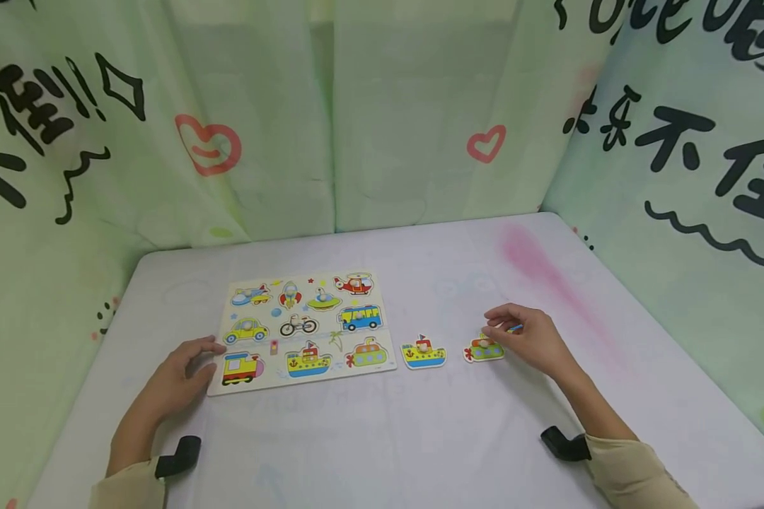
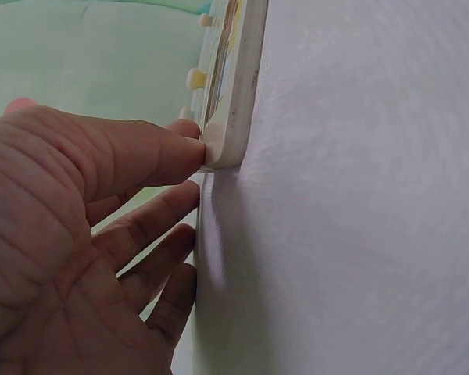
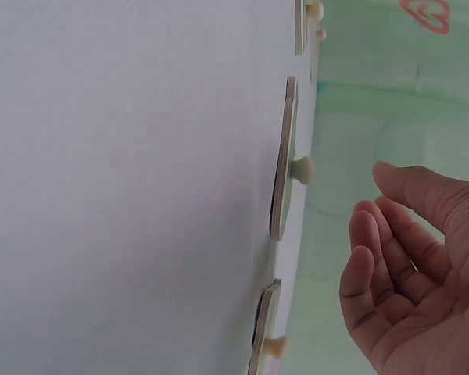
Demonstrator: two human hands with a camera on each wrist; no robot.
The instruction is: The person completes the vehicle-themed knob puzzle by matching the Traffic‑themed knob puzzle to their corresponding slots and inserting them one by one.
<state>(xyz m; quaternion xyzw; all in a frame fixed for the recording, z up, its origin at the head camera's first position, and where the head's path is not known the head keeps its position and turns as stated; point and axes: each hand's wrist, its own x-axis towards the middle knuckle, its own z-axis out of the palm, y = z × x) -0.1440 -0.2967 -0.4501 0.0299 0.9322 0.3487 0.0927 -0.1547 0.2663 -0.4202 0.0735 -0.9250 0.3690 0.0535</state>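
Observation:
A white puzzle board (image 1: 274,382) with colourful vehicle pictures lies on the table. At its left edge my left hand (image 1: 181,382) touches the near corner with thumb and fingertips; the left wrist view shows the thumb (image 2: 168,156) against the board's pale edge (image 2: 236,129). My right hand (image 1: 528,338) hovers over a green submarine piece (image 1: 482,351), fingers loosely bent with a gap between thumb and fingertips. Below the hand, the right wrist view shows a piece with a round knob (image 3: 301,169), apart from the fingers. A yellow and blue ship piece (image 1: 424,355) lies between board and submarine.
Another knobbed piece (image 3: 267,328) stands nearer in the right wrist view; in the head view my right hand mostly covers it. The white-covered table (image 1: 331,445) reaches back to a pale green printed curtain (image 1: 420,92), which also hangs along both sides.

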